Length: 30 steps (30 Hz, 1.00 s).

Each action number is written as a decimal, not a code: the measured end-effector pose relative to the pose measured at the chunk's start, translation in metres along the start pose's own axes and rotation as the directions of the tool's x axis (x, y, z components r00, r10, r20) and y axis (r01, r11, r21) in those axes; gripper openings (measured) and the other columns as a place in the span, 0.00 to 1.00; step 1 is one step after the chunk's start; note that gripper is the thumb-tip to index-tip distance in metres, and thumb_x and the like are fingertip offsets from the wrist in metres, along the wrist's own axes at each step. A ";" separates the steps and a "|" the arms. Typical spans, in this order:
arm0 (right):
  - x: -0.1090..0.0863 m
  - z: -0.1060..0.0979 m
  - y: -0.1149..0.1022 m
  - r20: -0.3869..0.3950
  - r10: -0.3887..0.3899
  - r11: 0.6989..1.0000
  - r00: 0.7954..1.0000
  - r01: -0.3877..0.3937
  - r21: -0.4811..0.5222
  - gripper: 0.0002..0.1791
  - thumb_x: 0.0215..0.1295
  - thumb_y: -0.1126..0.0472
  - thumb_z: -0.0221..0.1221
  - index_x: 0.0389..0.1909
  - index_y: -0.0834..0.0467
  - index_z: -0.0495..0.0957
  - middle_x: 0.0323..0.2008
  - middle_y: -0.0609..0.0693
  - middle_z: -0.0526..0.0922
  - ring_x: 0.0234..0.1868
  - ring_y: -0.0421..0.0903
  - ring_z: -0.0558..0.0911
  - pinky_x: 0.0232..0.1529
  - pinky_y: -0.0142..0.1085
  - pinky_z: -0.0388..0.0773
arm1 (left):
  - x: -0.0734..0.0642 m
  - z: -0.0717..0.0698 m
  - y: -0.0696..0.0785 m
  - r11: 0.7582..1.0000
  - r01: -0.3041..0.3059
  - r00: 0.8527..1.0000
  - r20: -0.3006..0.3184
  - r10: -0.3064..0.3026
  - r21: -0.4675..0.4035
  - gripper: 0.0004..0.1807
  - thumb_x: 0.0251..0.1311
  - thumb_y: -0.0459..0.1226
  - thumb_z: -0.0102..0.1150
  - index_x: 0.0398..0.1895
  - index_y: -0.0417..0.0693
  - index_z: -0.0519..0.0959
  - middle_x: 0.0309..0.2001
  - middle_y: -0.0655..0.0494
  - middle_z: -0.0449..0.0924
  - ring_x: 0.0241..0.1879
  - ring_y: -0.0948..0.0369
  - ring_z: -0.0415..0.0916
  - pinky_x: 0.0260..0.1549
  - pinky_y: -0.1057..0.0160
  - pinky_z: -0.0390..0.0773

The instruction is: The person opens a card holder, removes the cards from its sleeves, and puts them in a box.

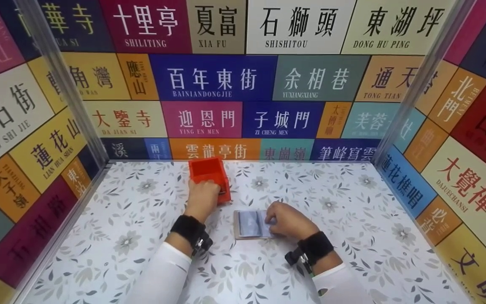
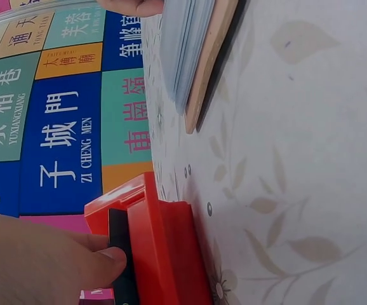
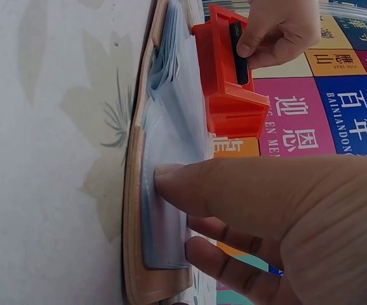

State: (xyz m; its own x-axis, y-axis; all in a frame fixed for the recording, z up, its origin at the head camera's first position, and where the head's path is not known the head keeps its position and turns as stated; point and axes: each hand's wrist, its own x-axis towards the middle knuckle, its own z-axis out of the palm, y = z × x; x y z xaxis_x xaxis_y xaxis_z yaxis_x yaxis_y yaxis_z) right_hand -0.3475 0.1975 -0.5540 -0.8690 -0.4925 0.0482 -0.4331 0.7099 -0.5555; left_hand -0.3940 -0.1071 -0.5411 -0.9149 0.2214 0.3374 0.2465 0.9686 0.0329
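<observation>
Clearly our left hand [image 1: 203,197] pinches a card [image 2: 120,227], left of and beyond the wallet [image 1: 249,223] our right hand [image 1: 292,221] holds.

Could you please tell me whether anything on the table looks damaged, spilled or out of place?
Nothing stands out: the red box looks intact, the left hand pinches a flat black item at it, and the card holder lies open on the table, the right hand touching its clear sleeves.
</observation>
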 end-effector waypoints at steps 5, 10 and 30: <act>0.001 0.000 0.000 0.004 -0.008 1.000 1.000 0.008 0.003 0.12 0.55 0.74 0.74 0.41 0.62 0.94 0.53 0.55 0.89 0.59 0.57 0.86 0.67 0.56 0.84 | -0.001 -0.001 0.000 1.000 0.010 1.000 0.029 -0.010 0.004 0.06 0.67 0.28 0.68 0.37 0.46 0.92 0.38 0.47 0.92 0.41 0.44 0.90 0.56 0.37 0.73; 0.001 0.001 0.000 0.004 -0.002 1.000 1.000 0.002 -0.002 0.12 0.55 0.73 0.74 0.41 0.62 0.94 0.52 0.54 0.89 0.58 0.56 0.86 0.67 0.56 0.84 | -0.002 -0.003 0.002 1.000 0.016 0.999 0.040 -0.015 -0.024 0.10 0.72 0.42 0.74 0.36 0.44 0.92 0.34 0.45 0.92 0.38 0.42 0.88 0.59 0.34 0.71; 0.001 0.002 0.000 -0.001 0.012 1.000 1.000 -0.012 -0.012 0.12 0.56 0.73 0.75 0.41 0.61 0.93 0.52 0.54 0.89 0.58 0.56 0.87 0.67 0.55 0.84 | -0.025 -0.018 0.031 0.940 -0.295 0.952 -0.142 0.272 -0.173 0.04 0.70 0.38 0.76 0.43 0.50 0.95 0.43 0.51 0.88 0.48 0.49 0.83 0.48 0.49 0.82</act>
State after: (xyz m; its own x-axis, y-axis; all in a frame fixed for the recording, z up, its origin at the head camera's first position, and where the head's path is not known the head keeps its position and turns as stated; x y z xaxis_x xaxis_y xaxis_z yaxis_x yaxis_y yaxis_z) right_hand -0.3479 0.1967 -0.5555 -0.8745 -0.4832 0.0425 -0.4255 0.7220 -0.5456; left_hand -0.3575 -0.0843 -0.5318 -0.7582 0.4584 0.4636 0.5567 0.8254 0.0942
